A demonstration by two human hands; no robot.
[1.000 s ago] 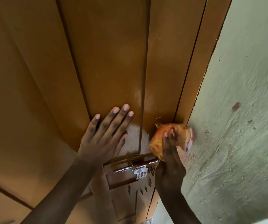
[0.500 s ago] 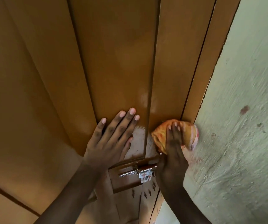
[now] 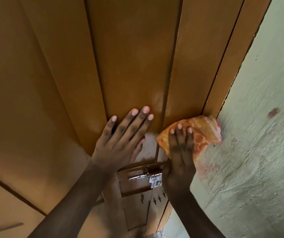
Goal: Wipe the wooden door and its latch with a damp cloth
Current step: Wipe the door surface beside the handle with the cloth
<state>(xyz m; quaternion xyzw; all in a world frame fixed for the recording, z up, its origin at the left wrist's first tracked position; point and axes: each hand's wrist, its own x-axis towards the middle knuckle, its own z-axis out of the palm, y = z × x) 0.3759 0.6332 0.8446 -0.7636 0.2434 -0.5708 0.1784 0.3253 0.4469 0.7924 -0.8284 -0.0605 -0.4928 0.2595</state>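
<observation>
In the head view, the cloth (image 3: 199,133) is pressed by the right hand (image 3: 180,157), fingers straight, against the wooden door (image 3: 134,57) at its right edge, above the latch (image 3: 146,176). The left hand (image 3: 120,141) is laid flat on the panel, fingers spread; the door wipe seems in hand, and the latch below is judged to call next for a downward pass

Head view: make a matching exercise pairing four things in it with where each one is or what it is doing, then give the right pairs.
Things
1. left hand
2. orange patterned cloth
3. silver metal sliding latch
4. pale green rough plaster wall

States
A. bunched under the right hand at the door's edge
B. flat on the brown wooden door, fingers spread
C. fills the frame's right side
D. below both hands, untouched

Pairs: 1-B, 2-A, 3-D, 4-C
</observation>
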